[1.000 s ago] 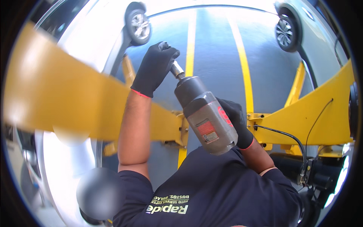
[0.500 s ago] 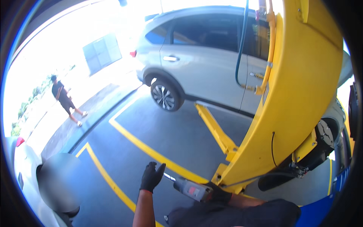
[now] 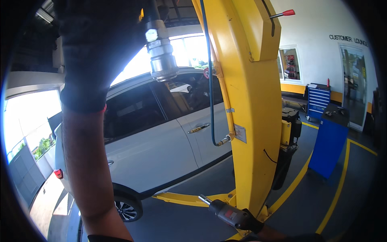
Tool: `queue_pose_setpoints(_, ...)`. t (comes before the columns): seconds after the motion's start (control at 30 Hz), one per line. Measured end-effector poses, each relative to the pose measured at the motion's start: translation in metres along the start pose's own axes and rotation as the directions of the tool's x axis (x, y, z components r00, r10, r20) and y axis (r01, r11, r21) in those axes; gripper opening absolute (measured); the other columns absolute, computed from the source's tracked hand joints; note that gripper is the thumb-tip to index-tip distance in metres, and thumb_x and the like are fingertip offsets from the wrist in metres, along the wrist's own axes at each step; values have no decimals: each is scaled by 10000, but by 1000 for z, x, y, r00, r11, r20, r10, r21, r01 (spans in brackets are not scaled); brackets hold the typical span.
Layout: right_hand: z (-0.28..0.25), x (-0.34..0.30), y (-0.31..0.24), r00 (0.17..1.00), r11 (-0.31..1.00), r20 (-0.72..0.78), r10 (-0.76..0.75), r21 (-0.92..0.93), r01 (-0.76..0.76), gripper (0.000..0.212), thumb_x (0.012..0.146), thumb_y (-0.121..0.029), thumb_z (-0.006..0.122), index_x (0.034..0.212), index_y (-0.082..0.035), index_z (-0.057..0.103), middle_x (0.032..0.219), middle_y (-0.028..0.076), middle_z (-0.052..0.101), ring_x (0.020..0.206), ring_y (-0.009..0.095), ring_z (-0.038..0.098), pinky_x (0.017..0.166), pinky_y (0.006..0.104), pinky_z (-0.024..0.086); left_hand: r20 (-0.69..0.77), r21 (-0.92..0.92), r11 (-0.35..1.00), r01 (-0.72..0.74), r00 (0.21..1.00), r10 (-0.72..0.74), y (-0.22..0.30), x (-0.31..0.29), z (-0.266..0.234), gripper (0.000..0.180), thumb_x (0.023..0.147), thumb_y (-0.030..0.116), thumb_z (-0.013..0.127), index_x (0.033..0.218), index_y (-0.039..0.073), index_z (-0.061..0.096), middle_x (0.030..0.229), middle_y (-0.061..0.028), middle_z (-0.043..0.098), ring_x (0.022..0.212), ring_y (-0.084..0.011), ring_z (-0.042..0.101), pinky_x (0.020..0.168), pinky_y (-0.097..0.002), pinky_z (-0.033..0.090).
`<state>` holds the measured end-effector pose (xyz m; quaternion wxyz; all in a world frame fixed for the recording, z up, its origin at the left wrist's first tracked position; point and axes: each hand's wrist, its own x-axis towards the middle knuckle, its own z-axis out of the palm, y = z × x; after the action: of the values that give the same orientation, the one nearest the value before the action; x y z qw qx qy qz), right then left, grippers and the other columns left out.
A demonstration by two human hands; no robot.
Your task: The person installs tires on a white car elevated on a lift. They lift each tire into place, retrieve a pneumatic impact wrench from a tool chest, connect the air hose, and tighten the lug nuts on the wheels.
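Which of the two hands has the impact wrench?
The right hand, low in the picture, its black glove gripping the grey impact wrench. The left hand is up high instead, by the metal hose coupling.

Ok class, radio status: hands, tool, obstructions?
Left hand high, beside metal coupling, grip unclear. Right hand low, holding impact wrench. Yellow lift post behind wrench.

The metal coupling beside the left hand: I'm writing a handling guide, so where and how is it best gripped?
I'd grip the metal coupling around its ringed middle, coming from the left, where the left hand is. It sits nearly upright, and its round, stepped body should offer edges to hold.
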<state>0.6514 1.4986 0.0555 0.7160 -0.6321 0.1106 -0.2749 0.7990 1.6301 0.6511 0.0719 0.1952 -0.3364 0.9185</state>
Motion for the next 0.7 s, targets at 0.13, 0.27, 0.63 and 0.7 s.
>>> queue_pose_setpoints(0.13,55,-38,-5,928,991,-349,-129,-65,114,545,934,-362,704,1360,-40,595,1097,194,716,946,292,737,792,452,625,-107,-669,735,114,963,-246,25,9,25,135,850,164,819,896,93,714,960,-113,674,987,-299,652,874,-429,495)
queue_pose_setpoints(0.27,103,-102,-1,743,966,-620,-252,-205,158,535,963,-389,673,1353,-32,588,1108,211,706,952,320,738,790,467,635,59,-982,86,168,704,-707,110,-67,-33,295,794,65,829,661,51,566,636,-98,542,676,-314,607,674,-419,505)
queue_pose_setpoints(0.63,288,-242,-135,824,567,-217,-523,633,526,604,1017,-429,601,1304,93,501,1091,243,618,912,339,687,865,433,586,582,556,-777,296,528,618,140,-328,-512,147,917,78,771,859,-22,681,786,-48,671,729,-200,636,716,-386,540)
queue_pose_setpoints(0.7,314,-223,-175,788,600,62,-613,686,413,535,1060,-363,542,1332,93,475,1229,259,536,1126,370,576,1060,478,456,323,823,-465,325,406,855,123,-411,-605,188,915,128,802,906,-19,686,853,-46,688,736,-138,620,649,-351,512)
